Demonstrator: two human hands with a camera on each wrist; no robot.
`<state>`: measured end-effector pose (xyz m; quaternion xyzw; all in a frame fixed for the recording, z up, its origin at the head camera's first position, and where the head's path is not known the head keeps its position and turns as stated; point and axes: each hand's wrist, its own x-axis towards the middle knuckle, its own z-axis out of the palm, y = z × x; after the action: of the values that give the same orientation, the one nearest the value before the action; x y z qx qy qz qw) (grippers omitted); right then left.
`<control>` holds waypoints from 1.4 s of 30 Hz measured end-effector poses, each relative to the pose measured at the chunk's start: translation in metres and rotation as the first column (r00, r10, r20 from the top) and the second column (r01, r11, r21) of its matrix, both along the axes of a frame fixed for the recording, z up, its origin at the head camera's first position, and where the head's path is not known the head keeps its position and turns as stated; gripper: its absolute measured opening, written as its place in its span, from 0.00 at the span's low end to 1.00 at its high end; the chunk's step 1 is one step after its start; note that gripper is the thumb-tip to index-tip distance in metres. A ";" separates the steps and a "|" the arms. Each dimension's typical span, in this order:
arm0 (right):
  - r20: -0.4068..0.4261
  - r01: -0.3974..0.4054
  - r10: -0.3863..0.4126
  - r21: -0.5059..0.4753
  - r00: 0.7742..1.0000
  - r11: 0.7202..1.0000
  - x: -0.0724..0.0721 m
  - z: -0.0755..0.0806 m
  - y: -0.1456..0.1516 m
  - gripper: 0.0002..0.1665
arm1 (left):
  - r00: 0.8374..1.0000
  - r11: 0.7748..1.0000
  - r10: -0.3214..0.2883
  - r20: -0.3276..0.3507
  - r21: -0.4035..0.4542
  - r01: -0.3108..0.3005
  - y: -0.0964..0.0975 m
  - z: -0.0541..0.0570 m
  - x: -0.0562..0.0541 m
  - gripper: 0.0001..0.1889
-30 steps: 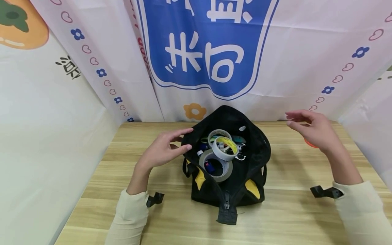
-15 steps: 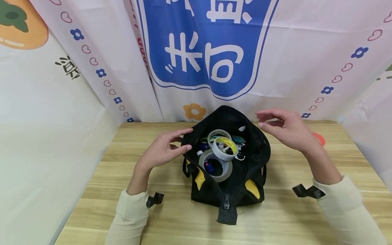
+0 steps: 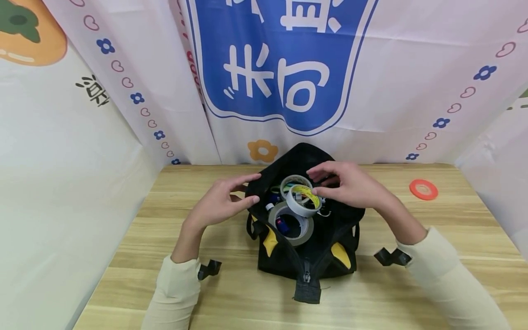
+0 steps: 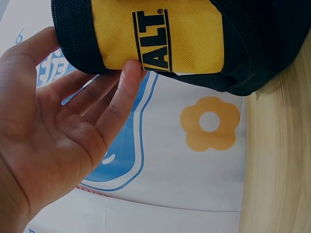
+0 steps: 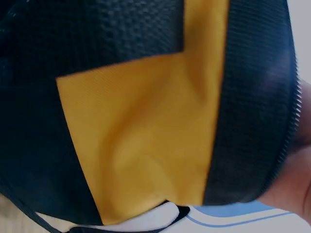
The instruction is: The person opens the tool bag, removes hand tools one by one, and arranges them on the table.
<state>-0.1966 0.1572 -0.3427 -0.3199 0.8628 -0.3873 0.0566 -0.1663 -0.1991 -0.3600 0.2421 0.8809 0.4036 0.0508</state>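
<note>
Inside the tool bag (image 3: 284, 266), pinched at its edge by the left hand (image 3: 216, 201), the yellow-cored tape roll (image 3: 302, 210) overlaps two other rolls (image 3: 306, 235), so the right hand (image 3: 354, 187), fingers spread over it, could snag a neighbour and topple the pile.

The 2 cream sleeves (image 3: 177, 286) each show 1 black angular piece (image 3: 209, 269) at the cuff (image 3: 180, 271).
</note>
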 end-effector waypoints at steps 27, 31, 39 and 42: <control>0.141 -0.151 0.143 0.050 0.980 0.987 -0.012 -0.048 -0.031 0.19 | 1.000 1.000 -0.017 -0.004 0.006 0.017 0.000 -0.001 -0.001 0.30; 0.122 -0.128 0.122 0.044 0.985 0.991 -0.011 -0.053 -0.032 0.19 | 1.000 1.000 -0.020 -0.008 0.006 0.020 0.001 -0.002 -0.001 0.30; 0.051 -0.076 0.074 0.050 0.996 0.996 -0.004 -0.052 -0.039 0.17 | 1.000 1.000 -0.018 -0.012 0.008 0.018 0.001 -0.003 -0.002 0.29; 0.027 -0.050 0.049 0.036 0.998 0.998 0.000 -0.044 -0.038 0.17 | 1.000 1.000 -0.012 -0.007 0.005 0.012 0.002 -0.002 -0.001 0.29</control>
<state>-0.1963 0.1189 -0.3868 -0.3352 0.8607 -0.3742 0.0831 -0.1675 -0.1971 -0.3622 0.2489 0.8786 0.4046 0.0496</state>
